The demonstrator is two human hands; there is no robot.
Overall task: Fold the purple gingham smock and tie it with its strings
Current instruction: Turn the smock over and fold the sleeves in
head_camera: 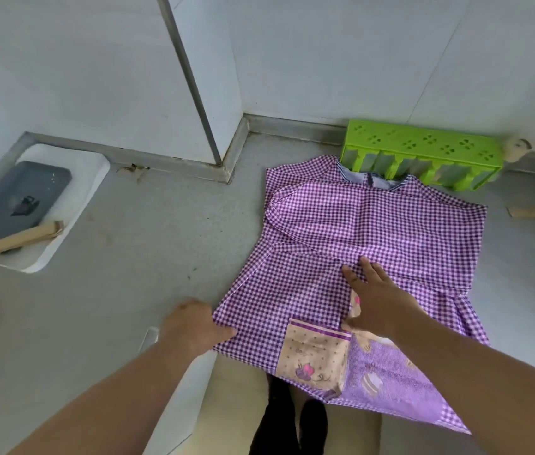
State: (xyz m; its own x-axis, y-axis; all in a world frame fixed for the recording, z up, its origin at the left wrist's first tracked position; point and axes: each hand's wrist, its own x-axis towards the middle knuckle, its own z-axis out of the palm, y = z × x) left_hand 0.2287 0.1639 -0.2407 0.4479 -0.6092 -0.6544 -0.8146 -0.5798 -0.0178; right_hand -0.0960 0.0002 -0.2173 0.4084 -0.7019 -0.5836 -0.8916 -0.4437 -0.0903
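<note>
Smock pocket [313, 357]: faint script, possibly "Bear"; otherwise unreadable.

The smock [371, 231] is thin woven cloth, purple-and-white gingham, matt and lightly creased; its near pocket panels [317, 356] look like softer printed fabric. The counter [128, 241] is smooth grey with a dull sheen, scuffed in places. Far right, the green rack [423, 144] is glossy moulded plastic. On the left, the white tray [72, 198] looks like smooth plastic, holding a matt dark slab [13, 201] and brown cardboard-like strips [20, 238].
</note>
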